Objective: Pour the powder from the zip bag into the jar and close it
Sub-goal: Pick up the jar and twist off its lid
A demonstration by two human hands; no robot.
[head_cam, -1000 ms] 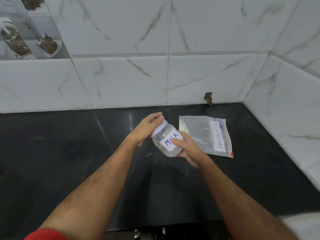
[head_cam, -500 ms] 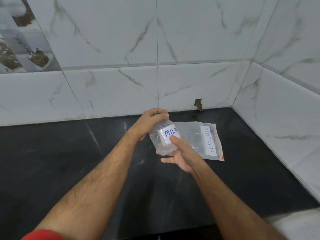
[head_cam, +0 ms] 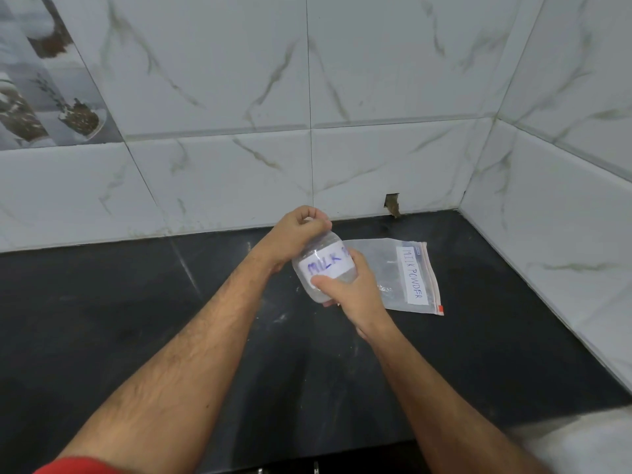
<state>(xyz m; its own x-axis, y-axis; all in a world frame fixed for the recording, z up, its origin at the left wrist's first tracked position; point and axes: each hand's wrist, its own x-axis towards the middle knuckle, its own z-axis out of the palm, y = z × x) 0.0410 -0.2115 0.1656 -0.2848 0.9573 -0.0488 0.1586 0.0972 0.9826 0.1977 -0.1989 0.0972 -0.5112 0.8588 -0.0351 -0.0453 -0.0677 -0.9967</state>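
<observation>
Head view, single frame.

Jar (head_cam: 319,268): clear plastic, held above the dark surface (head_cam: 136,302) near the back wall, tilted with its top leaning up and to the left. White label on the side, handwritten "MILK" in blue. Contents pale; level hard to judge through the blur.

Lid: almost wholly hidden under the left hand; only a white sliver visible between the knuckles.

Left hand (head_cam: 297,230): over the top of the jar, fingers (head_cam: 316,213) curled down round the lid, gripping it.

Right hand (head_cam: 349,289): round the lower body of the jar, thumb (head_cam: 325,282) across the front just under the label, the other fingers wrapped behind; holds the jar from the right and below.

Zip bag (head_cam: 393,271): lying flat on the surface just right of the jar, partly covered by the right hand. Transparent, looks nearly empty, a few pale traces inside. White label strip reading "MILK POWDER" along the zip end, which faces right; red tab at the near right corner.

Surface: black, glossy, faint white smears close to the jar.

Walls: white marble-pattern tiles (head_cam: 376,97) behind and to the right; decorative tile (head_cam: 44,90) with a plant motif at upper left; small chipped gap (head_cam: 392,205) in the tiling at the base of the back wall.

Sleeve (head_cam: 78,466): red, at the lower left edge, on the left arm.
</observation>
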